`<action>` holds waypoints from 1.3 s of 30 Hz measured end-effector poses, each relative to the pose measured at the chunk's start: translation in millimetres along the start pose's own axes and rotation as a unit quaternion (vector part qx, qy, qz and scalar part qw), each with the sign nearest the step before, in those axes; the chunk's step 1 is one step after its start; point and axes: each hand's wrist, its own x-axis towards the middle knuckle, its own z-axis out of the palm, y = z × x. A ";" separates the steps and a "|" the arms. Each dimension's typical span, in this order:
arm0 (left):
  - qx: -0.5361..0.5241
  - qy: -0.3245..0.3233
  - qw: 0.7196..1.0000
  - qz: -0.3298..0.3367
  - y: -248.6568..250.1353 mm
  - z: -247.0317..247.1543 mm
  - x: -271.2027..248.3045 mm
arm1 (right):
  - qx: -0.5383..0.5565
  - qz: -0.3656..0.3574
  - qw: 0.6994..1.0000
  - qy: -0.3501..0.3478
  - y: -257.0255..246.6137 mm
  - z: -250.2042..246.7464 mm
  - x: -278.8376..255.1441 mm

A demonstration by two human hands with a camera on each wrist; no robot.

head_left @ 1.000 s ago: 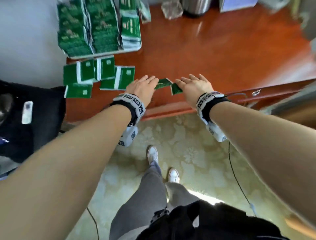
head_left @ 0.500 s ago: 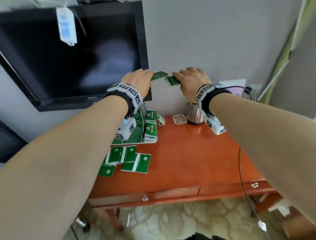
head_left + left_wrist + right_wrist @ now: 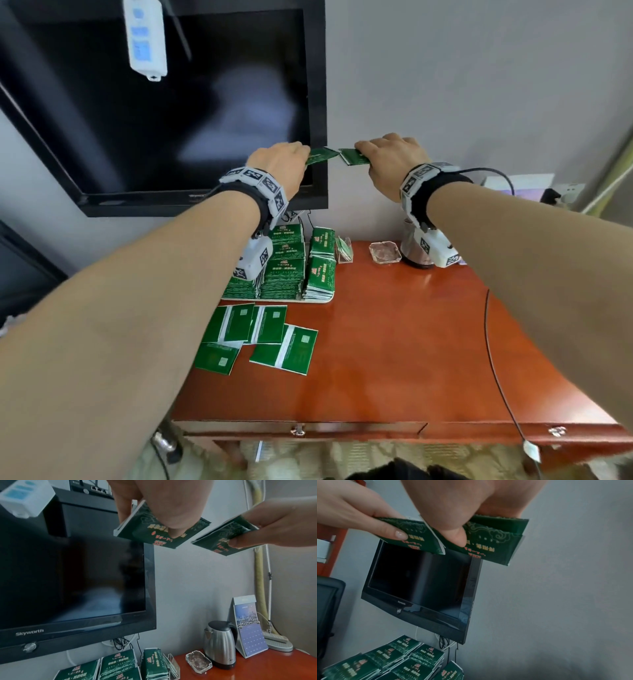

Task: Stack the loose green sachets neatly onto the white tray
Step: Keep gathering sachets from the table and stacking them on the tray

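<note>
Both hands are raised high above the table, in front of the TV. My left hand (image 3: 281,164) pinches a green sachet (image 3: 320,156) between thumb and fingers; the left wrist view shows that sachet (image 3: 163,532) from below. My right hand (image 3: 390,161) pinches another green sachet (image 3: 354,157), seen close in the right wrist view (image 3: 491,539). The two sachets nearly touch at their inner corners. Below, the white tray (image 3: 318,301) carries tall stacks of green sachets (image 3: 284,270). Several loose sachets (image 3: 263,334) lie face down on the red-brown table (image 3: 411,342) in front of the tray.
A black wall-mounted TV (image 3: 164,113) hangs behind the hands. A steel kettle (image 3: 220,645), a glass ashtray (image 3: 385,251), a small clear holder (image 3: 344,248) and a desk calendar (image 3: 248,627) stand at the table's back. A thin black cable (image 3: 493,359) crosses the table's right side.
Both hands lifted from the table's front edge to well above it, each keeping its sachet. The head view swung up from the floor to the wall and TV.
</note>
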 end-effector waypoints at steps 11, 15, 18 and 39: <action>-0.022 -0.160 0.970 -0.182 3.3 133.5 18.5 | 0.056 -0.151 0.981 -0.112 19.5 158.4 87.2; -0.054 -0.219 0.941 -0.254 26.7 188.6 10.9 | 0.044 -0.248 0.956 -0.149 30.1 229.8 107.9; -0.082 -0.242 0.920 -0.297 54.7 219.8 2.9 | 0.023 -0.311 0.935 -0.171 38.7 274.3 117.8; -0.087 -0.295 0.837 -0.453 151.4 366.3 3.8 | 0.072 -0.456 0.866 -0.193 25.3 429.7 161.5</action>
